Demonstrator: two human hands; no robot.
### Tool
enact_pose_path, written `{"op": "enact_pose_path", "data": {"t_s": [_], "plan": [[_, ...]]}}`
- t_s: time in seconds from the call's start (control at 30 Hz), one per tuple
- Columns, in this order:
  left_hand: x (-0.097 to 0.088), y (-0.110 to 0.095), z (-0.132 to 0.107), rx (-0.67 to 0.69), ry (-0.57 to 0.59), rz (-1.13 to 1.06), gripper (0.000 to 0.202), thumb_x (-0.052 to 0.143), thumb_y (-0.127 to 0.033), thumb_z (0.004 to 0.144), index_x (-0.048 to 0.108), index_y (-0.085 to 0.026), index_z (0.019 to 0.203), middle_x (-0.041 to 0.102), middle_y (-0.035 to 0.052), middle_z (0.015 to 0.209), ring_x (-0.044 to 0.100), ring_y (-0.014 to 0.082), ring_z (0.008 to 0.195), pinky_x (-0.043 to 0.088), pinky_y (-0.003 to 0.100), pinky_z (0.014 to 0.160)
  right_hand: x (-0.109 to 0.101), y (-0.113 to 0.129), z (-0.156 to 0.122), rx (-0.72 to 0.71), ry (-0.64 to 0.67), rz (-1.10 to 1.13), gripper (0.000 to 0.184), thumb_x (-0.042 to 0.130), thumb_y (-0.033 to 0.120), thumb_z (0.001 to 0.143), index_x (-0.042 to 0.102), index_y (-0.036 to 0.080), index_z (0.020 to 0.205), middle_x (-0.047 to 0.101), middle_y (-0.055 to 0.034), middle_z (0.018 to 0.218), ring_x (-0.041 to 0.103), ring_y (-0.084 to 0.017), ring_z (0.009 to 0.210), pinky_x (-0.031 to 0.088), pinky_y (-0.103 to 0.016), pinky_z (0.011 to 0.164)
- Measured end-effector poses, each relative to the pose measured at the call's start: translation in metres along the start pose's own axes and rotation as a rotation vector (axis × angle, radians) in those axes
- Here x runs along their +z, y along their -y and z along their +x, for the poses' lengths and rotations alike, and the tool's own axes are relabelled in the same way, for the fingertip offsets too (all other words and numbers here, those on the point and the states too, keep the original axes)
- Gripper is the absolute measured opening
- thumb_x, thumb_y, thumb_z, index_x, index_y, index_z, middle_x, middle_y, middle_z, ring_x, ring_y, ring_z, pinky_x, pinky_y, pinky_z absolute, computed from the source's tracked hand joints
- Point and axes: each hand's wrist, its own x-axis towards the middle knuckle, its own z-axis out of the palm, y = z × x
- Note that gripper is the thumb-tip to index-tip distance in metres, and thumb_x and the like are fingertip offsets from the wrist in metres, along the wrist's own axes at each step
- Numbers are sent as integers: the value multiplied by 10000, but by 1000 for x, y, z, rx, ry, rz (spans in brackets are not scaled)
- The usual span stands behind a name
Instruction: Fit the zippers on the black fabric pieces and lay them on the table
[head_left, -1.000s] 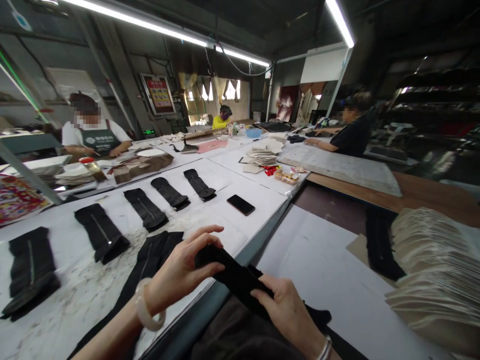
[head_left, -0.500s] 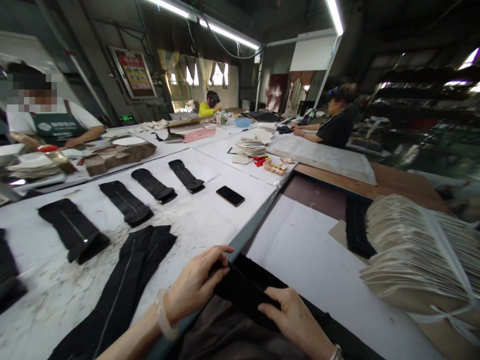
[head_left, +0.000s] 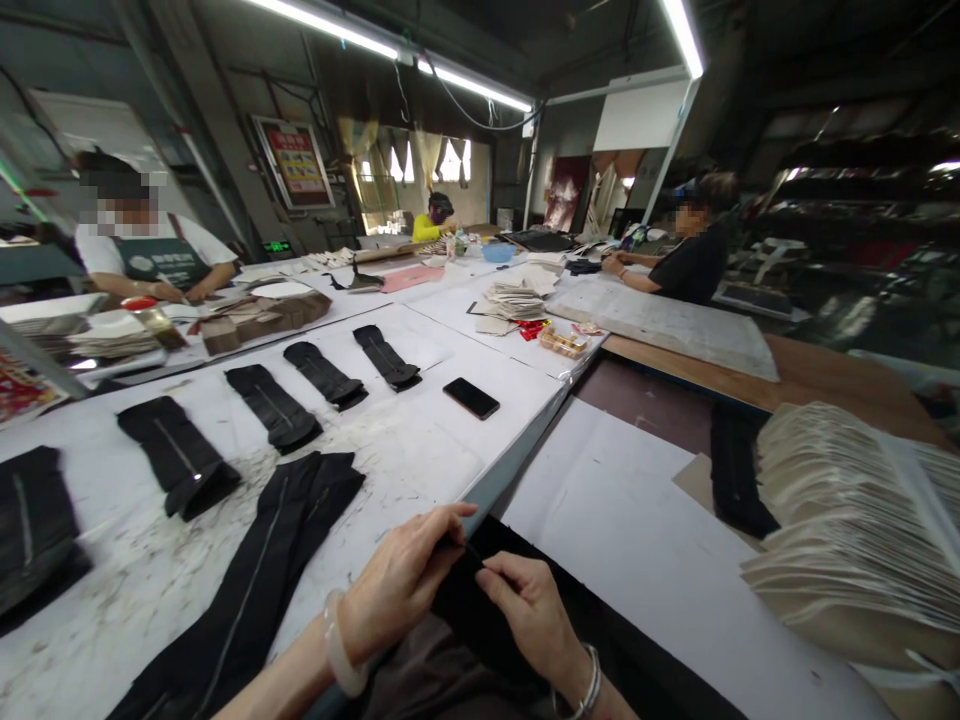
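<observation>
A black fabric piece (head_left: 480,615) hangs over the near table edge, between my two hands. My left hand (head_left: 412,565) pinches its upper edge, with the fingers bent over the cloth. Close by on the right, my right hand (head_left: 525,590) grips the same edge between thumb and forefinger. Much of the cloth is dark and its shape is hard to make out. Left of my hands lie long black zippered fabric pieces (head_left: 259,570), overlapping. Behind them, several short black zippered pieces (head_left: 270,405) are spread in a row on the white table.
A phone (head_left: 471,397) lies on the table ahead. At the right stand a tied stack of beige pieces (head_left: 847,530) and a black piece (head_left: 739,475). Snack packs (head_left: 564,342) and a paper pile (head_left: 511,300) lie farther back. Several people work around the tables.
My right hand has moved left along the black fabric's edge, closer to my left hand. The left hand keeps its pinch. The view has shifted slightly left.
</observation>
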Motion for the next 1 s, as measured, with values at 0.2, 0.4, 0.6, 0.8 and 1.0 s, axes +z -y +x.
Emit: {"op": "enact_pose_path", "data": {"t_s": [0.2,0.4,0.6,0.8,1.0], "plan": [[-6,-6,1,-188,14,-146,395,529,-161,875,488,-232,1261,692,50,1043,653,206,903,498,326,836,9,2,2,-45,-4,33,255,579,344,859,684,154,725,552,7,629,450,-126,598,339,-243,561],[-16,4,-8,-293,-25,-361,511,640,-246,809,517,-215,1304,657,86,1203,594,252,1094,452,348,926,11,2,3,-43,-34,-3,297,585,367,859,664,152,670,510,20,580,424,-114,562,323,-236,527],[-2,14,-14,-452,-21,-748,323,724,-455,761,632,-148,802,618,7,701,527,151,651,402,259,619,9,1,0,-137,-96,-109,331,574,372,904,637,166,652,547,19,561,485,-116,526,373,-221,485],[8,11,-13,-517,-57,-939,424,816,-492,669,612,-134,774,574,-16,648,465,104,567,335,221,552,2,1,7,-815,-387,-460,256,585,101,896,631,159,1141,700,-82,941,665,-181,866,547,-292,778],[9,7,-13,-543,-42,-1049,403,845,-428,653,675,-120,850,634,15,713,513,109,584,364,225,579,-19,23,19,-1369,-291,-902,238,536,73,899,706,134,1054,715,-97,923,637,-249,982,452,-498,940]]}}
